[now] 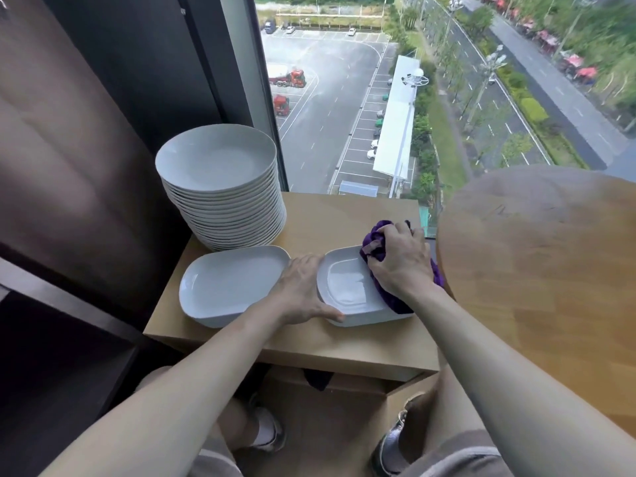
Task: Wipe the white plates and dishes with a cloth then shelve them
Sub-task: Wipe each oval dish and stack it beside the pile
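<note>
Here, cloth (375,244) in right hand (401,261), on dish (347,287)

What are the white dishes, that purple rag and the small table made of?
The white dish: probably glazed ceramic; smooth, with glossy reflections. The stacked plates: likely the same. The purple cloth: soft fabric, maybe microfibre; it bunches in folds. The table: pale wood or wood-look laminate; faint grain.
</note>
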Demonstrator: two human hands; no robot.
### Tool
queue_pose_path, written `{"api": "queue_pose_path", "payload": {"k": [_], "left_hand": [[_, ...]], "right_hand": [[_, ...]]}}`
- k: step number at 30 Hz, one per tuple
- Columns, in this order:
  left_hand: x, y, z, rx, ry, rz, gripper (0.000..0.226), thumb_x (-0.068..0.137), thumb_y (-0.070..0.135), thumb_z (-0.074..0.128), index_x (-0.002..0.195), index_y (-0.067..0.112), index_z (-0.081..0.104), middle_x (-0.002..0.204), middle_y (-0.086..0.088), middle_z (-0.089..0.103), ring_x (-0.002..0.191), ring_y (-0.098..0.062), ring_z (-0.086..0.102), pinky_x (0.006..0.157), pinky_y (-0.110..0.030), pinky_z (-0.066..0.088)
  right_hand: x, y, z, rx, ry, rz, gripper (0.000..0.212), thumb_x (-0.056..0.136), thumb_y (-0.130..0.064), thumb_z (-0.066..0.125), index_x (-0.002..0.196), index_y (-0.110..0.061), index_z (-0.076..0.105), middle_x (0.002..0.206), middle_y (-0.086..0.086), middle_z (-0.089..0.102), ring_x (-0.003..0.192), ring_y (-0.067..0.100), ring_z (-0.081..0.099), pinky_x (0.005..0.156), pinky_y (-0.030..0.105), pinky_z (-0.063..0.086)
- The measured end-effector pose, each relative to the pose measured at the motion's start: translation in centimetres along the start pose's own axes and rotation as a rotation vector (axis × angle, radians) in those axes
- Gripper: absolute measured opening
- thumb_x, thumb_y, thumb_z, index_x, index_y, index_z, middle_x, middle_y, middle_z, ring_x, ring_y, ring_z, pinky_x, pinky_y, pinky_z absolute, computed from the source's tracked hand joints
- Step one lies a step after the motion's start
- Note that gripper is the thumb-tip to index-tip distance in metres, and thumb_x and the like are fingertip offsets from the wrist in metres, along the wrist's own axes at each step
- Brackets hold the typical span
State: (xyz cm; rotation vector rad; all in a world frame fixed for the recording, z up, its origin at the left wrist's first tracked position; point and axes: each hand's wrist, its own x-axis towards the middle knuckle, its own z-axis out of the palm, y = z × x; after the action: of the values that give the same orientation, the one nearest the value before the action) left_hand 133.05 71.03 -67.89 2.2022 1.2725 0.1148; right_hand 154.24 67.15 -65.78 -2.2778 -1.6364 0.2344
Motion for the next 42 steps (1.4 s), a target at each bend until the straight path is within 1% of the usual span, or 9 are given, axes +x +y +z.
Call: {"api": "queue_pose_path", "payload": {"k": [5, 11, 16, 20, 26, 32, 36, 39, 42], "left_hand": [[-0.5, 0.4, 0.0, -0.026, 0.020, 0.016, 0.120, 0.054, 0.055, 0.097, 0.152, 0.023, 0.037, 0.140, 0.005, 0.046, 0.134, -0.015, 0.034, 0.114, -0.025, 0.026], [-0.8, 1.1, -0.3, -0.001, 0.078, 0.043, 0.107, 0.050, 0.058, 0.095, 0.141, 0.025, 0.049, 0.124, 0.006, 0.051, 0.131, -0.020, 0.039, 0.121, -0.041, 0.018], [-1.4, 2.0, -1.0, -0.030, 0.023, -0.045, 0.115, 0.038, 0.069, 0.085, 0.137, 0.022, 0.052, 0.138, -0.005, 0.052, 0.142, -0.022, 0.032, 0.117, -0.032, 0.007], [-1.0, 1.7, -0.9, 0.036, 0.036, -0.073, 0.101, 0.050, 0.064, 0.094, 0.134, 0.027, 0.052, 0.129, 0.005, 0.051, 0.149, -0.023, 0.025, 0.125, -0.053, 0.003], [-1.0, 1.3, -0.3, -0.002, 0.036, -0.114, 0.123, 0.054, 0.062, 0.093, 0.158, 0.031, 0.035, 0.162, 0.006, 0.037, 0.158, -0.012, 0.006, 0.125, -0.053, -0.005], [-0.6, 0.1, 0.0, -0.030, 0.028, -0.108, 0.124, 0.052, 0.063, 0.094, 0.158, 0.035, 0.036, 0.166, 0.013, 0.033, 0.158, -0.006, 0.005, 0.125, -0.055, -0.011], [-0.4, -0.3, 0.3, -0.052, 0.030, -0.104, 0.124, 0.051, 0.063, 0.094, 0.158, 0.036, 0.037, 0.166, 0.013, 0.032, 0.158, -0.004, 0.003, 0.125, -0.055, -0.014], [-0.4, -0.4, 0.5, -0.091, 0.048, -0.114, 0.127, 0.049, 0.061, 0.095, 0.158, 0.039, 0.035, 0.169, 0.010, 0.028, 0.157, 0.000, -0.001, 0.125, -0.051, -0.018], [-0.5, -0.5, 0.7, -0.109, 0.055, -0.118, 0.126, 0.051, 0.059, 0.096, 0.159, 0.040, 0.034, 0.170, 0.005, 0.025, 0.157, 0.001, -0.003, 0.124, -0.047, -0.020]], "right_hand": [[-0.4, -3.7, 1.0, -0.001, -0.086, -0.112, 0.042, 0.091, -0.040, 0.063, 0.122, -0.014, 0.054, 0.131, 0.007, 0.049, 0.123, 0.033, 0.040, 0.099, 0.045, 0.041], [-1.6, -6.0, 1.4, 0.087, -0.159, -0.225, 0.029, 0.090, -0.038, 0.060, 0.110, -0.016, 0.062, 0.116, 0.001, 0.061, 0.111, 0.030, 0.043, 0.092, 0.043, 0.043], [-2.6, -4.7, -0.6, 0.149, -0.344, -0.312, 0.018, 0.083, -0.036, 0.067, 0.096, -0.024, 0.066, 0.100, -0.006, 0.063, 0.100, 0.026, 0.043, 0.092, 0.047, 0.046], [-2.7, -5.3, -2.5, -0.016, -0.497, -0.395, 0.029, 0.081, -0.023, 0.071, 0.110, -0.025, 0.071, 0.111, 0.001, 0.062, 0.114, 0.028, 0.044, 0.095, 0.047, 0.045], [-3.0, -5.0, -4.3, -0.257, -0.555, -0.488, 0.033, 0.089, -0.024, 0.067, 0.121, -0.029, 0.068, 0.104, -0.006, 0.053, 0.112, 0.022, 0.036, 0.087, 0.040, 0.033], [-1.7, -0.7, -6.7, -0.363, -0.593, -0.379, 0.040, 0.086, -0.016, 0.053, 0.117, -0.035, 0.071, 0.103, -0.001, 0.058, 0.108, 0.028, 0.042, 0.090, 0.042, 0.039], [0.7, 1.5, -7.5, -0.406, -0.525, -0.260, 0.030, 0.089, -0.013, 0.049, 0.104, -0.028, 0.071, 0.101, 0.002, 0.060, 0.100, 0.029, 0.044, 0.079, 0.040, 0.037], [2.3, 2.2, -6.6, -0.302, -0.434, -0.170, 0.010, 0.090, -0.021, 0.054, 0.088, -0.025, 0.064, 0.098, 0.003, 0.061, 0.098, 0.030, 0.046, 0.076, 0.039, 0.040], [2.7, 1.3, -4.2, -0.161, -0.315, -0.119, 0.011, 0.089, -0.034, 0.061, 0.097, -0.026, 0.063, 0.104, 0.002, 0.065, 0.106, 0.031, 0.049, 0.083, 0.039, 0.044]]}}
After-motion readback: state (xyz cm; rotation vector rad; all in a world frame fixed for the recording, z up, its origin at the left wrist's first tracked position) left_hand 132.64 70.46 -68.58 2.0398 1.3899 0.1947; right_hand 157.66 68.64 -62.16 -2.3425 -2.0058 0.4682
